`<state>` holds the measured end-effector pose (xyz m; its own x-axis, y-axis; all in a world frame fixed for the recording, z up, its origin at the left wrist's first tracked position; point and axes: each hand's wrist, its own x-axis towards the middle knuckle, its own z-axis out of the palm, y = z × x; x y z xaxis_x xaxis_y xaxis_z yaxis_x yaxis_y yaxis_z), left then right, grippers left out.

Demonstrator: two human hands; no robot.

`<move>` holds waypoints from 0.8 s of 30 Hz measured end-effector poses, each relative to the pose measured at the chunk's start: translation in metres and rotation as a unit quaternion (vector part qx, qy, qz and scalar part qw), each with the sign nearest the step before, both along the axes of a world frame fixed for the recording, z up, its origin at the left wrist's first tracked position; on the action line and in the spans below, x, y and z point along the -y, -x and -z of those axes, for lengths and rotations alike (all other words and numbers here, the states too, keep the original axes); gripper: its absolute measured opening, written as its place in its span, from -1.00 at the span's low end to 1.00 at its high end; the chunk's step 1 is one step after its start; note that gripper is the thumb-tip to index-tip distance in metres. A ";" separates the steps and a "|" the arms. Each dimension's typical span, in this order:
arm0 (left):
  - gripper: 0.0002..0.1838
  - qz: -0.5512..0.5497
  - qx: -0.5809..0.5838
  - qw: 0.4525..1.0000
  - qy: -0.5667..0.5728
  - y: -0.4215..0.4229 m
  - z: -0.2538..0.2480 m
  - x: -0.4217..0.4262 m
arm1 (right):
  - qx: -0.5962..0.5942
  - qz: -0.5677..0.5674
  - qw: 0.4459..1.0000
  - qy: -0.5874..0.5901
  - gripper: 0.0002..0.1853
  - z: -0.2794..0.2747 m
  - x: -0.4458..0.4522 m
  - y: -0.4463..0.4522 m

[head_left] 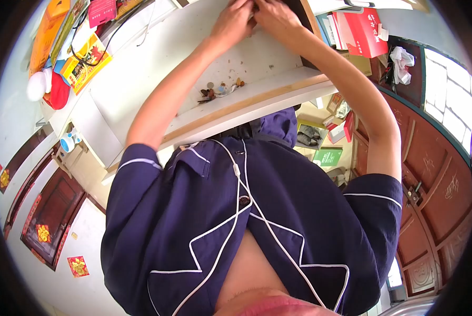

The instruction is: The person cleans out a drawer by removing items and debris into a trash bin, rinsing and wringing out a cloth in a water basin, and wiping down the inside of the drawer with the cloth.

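Panelled brown doors (430,174) to the right of the open drawer (167,42); one darker red-brown door (54,221), farther off, to its left. Drawer itself: one, white inside, lying in front of the person's torso; both hands at its far end. Left hand (233,20) and right hand (277,20), two in all, drawn in narrow, fingers curled and close together at the upper limit of view; a small dark patch between them, cannot tell whether anything is gripped. Right of the drawer: one red box (365,32), one white plastic bag (402,64). Below its near right corner: one open box (302,129) with dark shoes (308,138) in it, and one green box (328,156) just beside. Left of the drawer: one yellow packet (92,60), one pinkish-red booklet (102,11), a black cable. Drawer contents, near the front wall: one clump of dark brown scraps (207,96), number unclear; one silvery crumpled piece; one coin-like disc (210,85); one orange-yellow bit (240,82); brownish specks scattered beyond.
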<state>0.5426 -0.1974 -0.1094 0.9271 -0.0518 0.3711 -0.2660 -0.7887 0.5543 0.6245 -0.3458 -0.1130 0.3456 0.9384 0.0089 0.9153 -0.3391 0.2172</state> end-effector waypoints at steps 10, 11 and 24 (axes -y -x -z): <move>-0.70 0.226 -0.186 0.953 0.072 0.040 -0.001 0.047 | -0.332 0.012 0.914 0.232 -0.84 -0.059 0.050 0.029; -0.72 0.240 -0.225 0.941 0.081 0.049 -0.006 0.052 | -0.397 0.020 0.883 0.251 -0.80 -0.059 0.056 0.032; -0.80 0.111 -0.343 0.919 0.162 0.173 -0.035 -0.072 | -0.571 -0.158 0.792 0.147 -0.72 -0.048 -0.033 0.100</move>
